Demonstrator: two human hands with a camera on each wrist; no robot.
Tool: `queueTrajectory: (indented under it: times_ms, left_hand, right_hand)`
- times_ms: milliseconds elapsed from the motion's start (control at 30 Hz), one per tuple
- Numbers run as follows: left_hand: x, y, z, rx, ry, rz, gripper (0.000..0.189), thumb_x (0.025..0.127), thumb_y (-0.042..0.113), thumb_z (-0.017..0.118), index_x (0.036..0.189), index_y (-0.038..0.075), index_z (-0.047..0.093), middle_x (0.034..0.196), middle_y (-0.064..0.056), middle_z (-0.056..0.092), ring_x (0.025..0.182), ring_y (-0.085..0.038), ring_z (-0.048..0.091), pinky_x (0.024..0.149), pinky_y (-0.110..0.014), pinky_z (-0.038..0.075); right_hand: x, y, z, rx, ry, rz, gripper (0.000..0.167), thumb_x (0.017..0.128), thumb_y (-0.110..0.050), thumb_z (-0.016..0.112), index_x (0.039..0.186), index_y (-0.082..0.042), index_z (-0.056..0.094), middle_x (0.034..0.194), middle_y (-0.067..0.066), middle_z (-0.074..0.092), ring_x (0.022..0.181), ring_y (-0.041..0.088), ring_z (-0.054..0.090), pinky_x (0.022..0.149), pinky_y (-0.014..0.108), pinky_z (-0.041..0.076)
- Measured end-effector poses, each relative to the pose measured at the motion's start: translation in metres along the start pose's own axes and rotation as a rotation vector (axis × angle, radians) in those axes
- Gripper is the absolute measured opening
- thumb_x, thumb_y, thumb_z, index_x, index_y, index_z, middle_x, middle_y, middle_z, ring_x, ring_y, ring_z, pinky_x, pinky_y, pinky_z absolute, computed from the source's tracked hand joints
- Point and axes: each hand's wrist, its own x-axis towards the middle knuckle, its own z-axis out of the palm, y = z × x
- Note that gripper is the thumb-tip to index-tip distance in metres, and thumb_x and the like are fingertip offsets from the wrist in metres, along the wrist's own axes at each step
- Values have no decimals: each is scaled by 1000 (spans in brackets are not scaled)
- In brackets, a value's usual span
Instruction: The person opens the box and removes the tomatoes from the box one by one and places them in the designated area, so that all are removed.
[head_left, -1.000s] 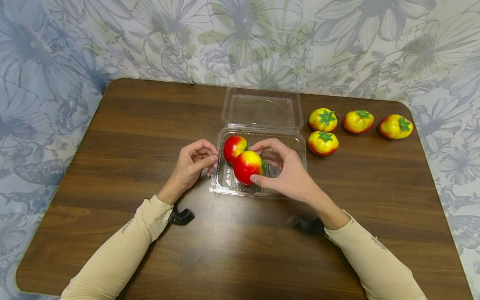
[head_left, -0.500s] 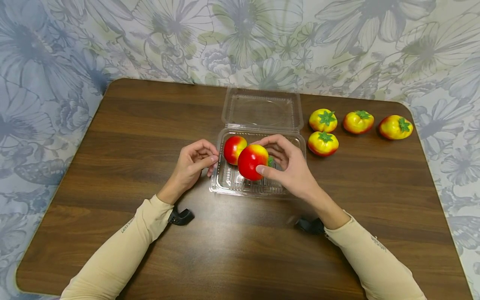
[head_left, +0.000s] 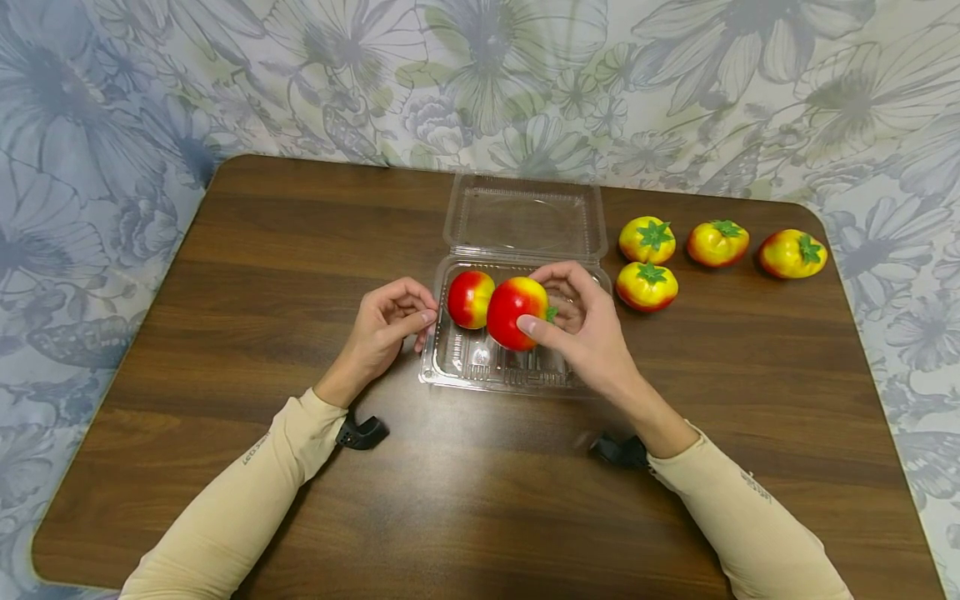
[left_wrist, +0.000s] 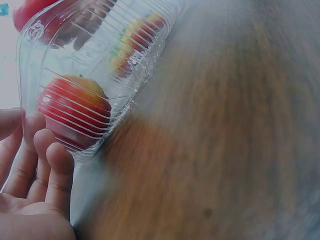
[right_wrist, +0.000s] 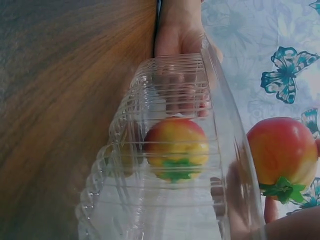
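Observation:
My right hand (head_left: 588, 333) grips a red-and-yellow tomato (head_left: 517, 314) with a green leafy top. Thumb and fingers hold it above the right part of a clear plastic hinged container (head_left: 480, 379). In the right wrist view the held tomato (right_wrist: 283, 152) is above the container's rim. A second tomato (head_left: 470, 300) lies inside at the left, seen through the ribbed wall in the left wrist view. My left hand (head_left: 386, 329) pinches the container's left rim between thumb and fingers. The right hand's farther fingers are partly hidden behind the held tomato.
The container's lid (head_left: 525, 217) lies folded back toward the wall. Several more tomatoes stand on the brown wooden table (head_left: 300, 225) at the right, the nearest tomato (head_left: 647, 287) close to the container. Patterned wallpaper (head_left: 495, 75) rises behind the table's back edge.
My right hand has lifted the tomato from beside the other one and carried it right and slightly farther back. The left hand stays at the container's rim.

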Motion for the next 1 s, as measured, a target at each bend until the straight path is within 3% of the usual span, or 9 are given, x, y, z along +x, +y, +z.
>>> queueTrajectory:
  times_ms: [100, 333, 500, 667, 833, 1000]
  left_hand:
    - [0, 0, 0, -1, -1, 1, 11, 93, -14, 61, 99, -5, 65, 77, -12, 68, 55, -27, 53, 45, -29, 48]
    - [0, -1, 0, -4, 3, -1, 12, 93, -15, 61, 99, -5, 65, 76, -12, 68, 56, -26, 54, 45, -29, 48]
    - [0, -1, 0, -4, 5, 1, 12, 92, -15, 61, 98, -5, 65, 76, -12, 68, 57, -25, 55, 45, -28, 48]
    - [0, 0, 0, -1, 5, 1, 12, 92, -14, 61, 98, -4, 65, 76, -12, 68, 57, -25, 55, 45, -28, 49]
    - [-1, -1, 0, -2, 6, -2, 11, 93, -15, 61, 99, -6, 65, 76, -12, 68, 56, -25, 55, 45, -28, 49]
    - [-1, -1, 0, -4, 7, -2, 11, 93, -15, 61, 98, -6, 64, 76, -12, 68, 56, -25, 55, 45, -27, 49]
  right_hand:
    - [0, -1, 0, 0, 24, -5, 45, 89, -4, 78, 129, -5, 57, 125, 10, 65, 103, 24, 69, 86, 27, 64]
    - [0, -2, -1, -29, 63, -47, 48, 89, -4, 80, 132, -4, 58, 130, 10, 63, 116, 22, 67, 85, 26, 64]
    - [1, -2, -2, -58, 71, -101, 49, 88, -3, 81, 133, -4, 61, 132, 8, 63, 116, 24, 65, 95, 26, 61]
    - [1, -1, -5, -127, 90, -131, 50, 87, -6, 83, 133, -12, 66, 133, 2, 66, 118, 23, 62, 104, 26, 55]
    - [-3, -3, -11, -231, 134, -123, 54, 85, -9, 86, 134, -19, 67, 134, -6, 66, 120, 18, 60, 101, 29, 52]
    - [-8, -16, -14, -283, 163, -148, 57, 82, -1, 86, 135, -8, 67, 135, 4, 64, 119, 15, 55, 105, 24, 48]
